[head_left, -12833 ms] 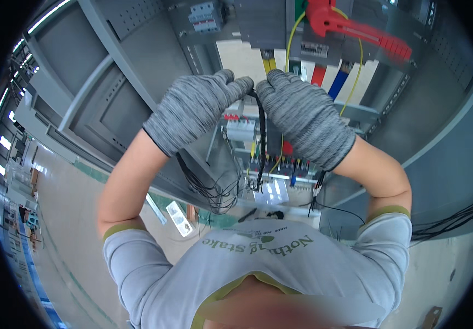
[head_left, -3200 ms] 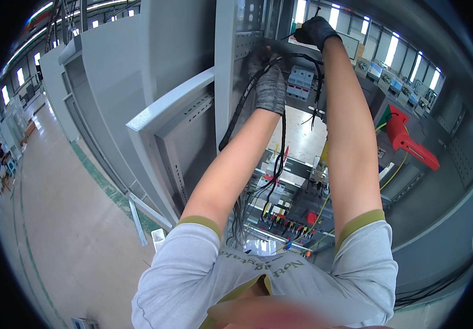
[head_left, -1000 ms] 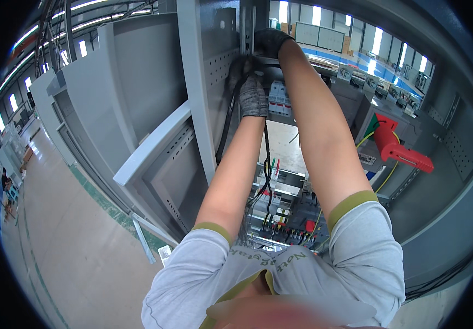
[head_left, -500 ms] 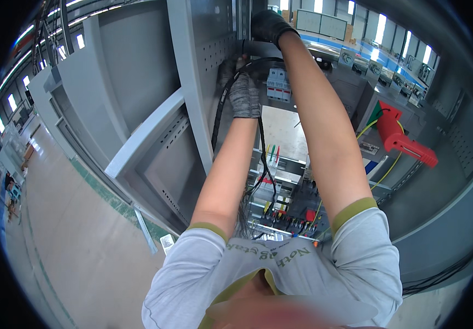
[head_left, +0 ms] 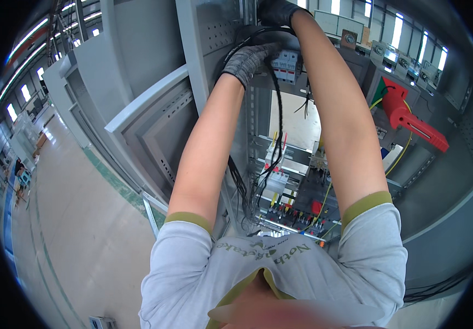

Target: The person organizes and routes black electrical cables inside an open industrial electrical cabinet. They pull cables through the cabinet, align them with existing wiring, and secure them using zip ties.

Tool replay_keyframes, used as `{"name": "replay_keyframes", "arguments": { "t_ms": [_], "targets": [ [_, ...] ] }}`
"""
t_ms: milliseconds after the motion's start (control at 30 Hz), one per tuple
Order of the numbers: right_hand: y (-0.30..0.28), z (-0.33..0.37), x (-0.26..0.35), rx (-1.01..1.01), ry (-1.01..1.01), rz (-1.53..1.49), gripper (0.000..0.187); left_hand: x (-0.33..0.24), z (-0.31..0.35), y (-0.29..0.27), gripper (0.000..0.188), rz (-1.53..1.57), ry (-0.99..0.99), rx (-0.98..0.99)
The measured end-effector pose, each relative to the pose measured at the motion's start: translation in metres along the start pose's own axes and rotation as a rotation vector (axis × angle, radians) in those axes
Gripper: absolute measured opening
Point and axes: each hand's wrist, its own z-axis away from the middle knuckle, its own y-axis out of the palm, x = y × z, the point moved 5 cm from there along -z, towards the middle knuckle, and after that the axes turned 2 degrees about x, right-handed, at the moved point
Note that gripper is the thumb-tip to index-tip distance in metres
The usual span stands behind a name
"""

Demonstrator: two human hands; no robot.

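Observation:
My left hand (head_left: 249, 61), in a grey knit glove, reaches to the upper left of an open electrical cabinet. Its fingers are bent round a black cable (head_left: 277, 98) that hangs down from beneath them; the fingertips are partly hidden. A second stretch of black cable arches above the glove. Just right of the fingers sits a light-grey fuse holder block (head_left: 286, 68) with red marks. My right hand (head_left: 278, 13), in a dark glove, is raised beside the cabinet's upright post at the top. Its fingers are out of sight, so what they touch does not show.
A red rotary handle (head_left: 412, 122) juts out at the right, with yellow-green wires beside it. Coloured terminals (head_left: 297, 215) line the lower cabinet. A grey door panel (head_left: 154, 104) stands open at the left. A grey workshop floor (head_left: 77, 219) lies beyond.
My left hand has turned and moved right, toward the fuse holder block, with the hanging cable shifting along. My right hand stays high near the post. The whole view has shifted slightly.

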Motion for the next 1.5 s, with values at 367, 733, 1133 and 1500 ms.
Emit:
{"name": "replay_keyframes", "arguments": {
  "t_ms": [367,733,1133,1500],
  "targets": [
    [-0.037,0.054,0.025,-0.009,0.340,-0.835,0.090,0.005,-0.001,-0.006,0.016,0.838,-0.019,-0.224],
    [-0.011,0.026,0.021,-0.167,0.077,-0.104,0.033,-0.021,-0.049,-0.015,0.044,-0.821,0.268,-0.453],
    [-0.035,0.073,0.044,-0.108,0.255,-0.390,0.041,0.013,0.078,-0.008,0.045,-0.967,0.476,-0.782],
    [-0.039,0.079,0.042,-0.135,0.264,-0.412,0.037,0.010,0.028,-0.006,0.023,-1.425,0.159,-0.709]
  ]
}}
